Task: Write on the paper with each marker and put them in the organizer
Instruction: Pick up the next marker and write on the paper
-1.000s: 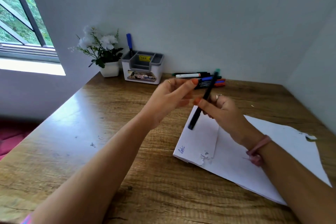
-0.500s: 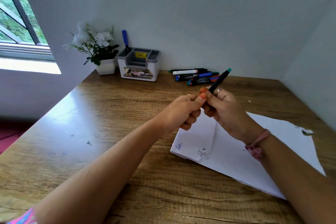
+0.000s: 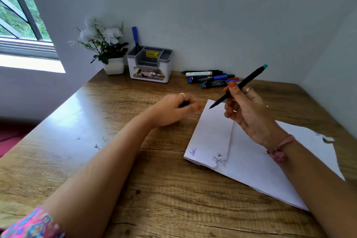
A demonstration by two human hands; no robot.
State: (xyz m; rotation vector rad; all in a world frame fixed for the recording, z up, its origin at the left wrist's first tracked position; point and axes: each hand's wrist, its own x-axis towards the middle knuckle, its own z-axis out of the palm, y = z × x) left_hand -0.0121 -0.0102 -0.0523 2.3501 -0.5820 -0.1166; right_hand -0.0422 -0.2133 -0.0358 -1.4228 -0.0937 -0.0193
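Since half a second ago I see the two hands have come apart: my left hand (image 3: 174, 109) has drawn away to the left with the black marker cap (image 3: 184, 104) closed in its fingers, low over the brown wooden desk (image 3: 116, 160). My right hand (image 3: 246, 110) grips the slim black marker with a teal end (image 3: 238, 86), tilted, its bare tip hovering just above the far corner of the folded white paper (image 3: 210, 137). That paper lies under and toward me from the right hand, with a small blue scribble at its near edge. Beyond the right hand lies the loose pile of coloured markers (image 3: 209, 79). Beyond the left hand stands the white and grey plastic organizer (image 3: 150, 72), a blue marker (image 3: 135, 36) upright in its left compartment, a white potted flower (image 3: 105, 44) beside it.
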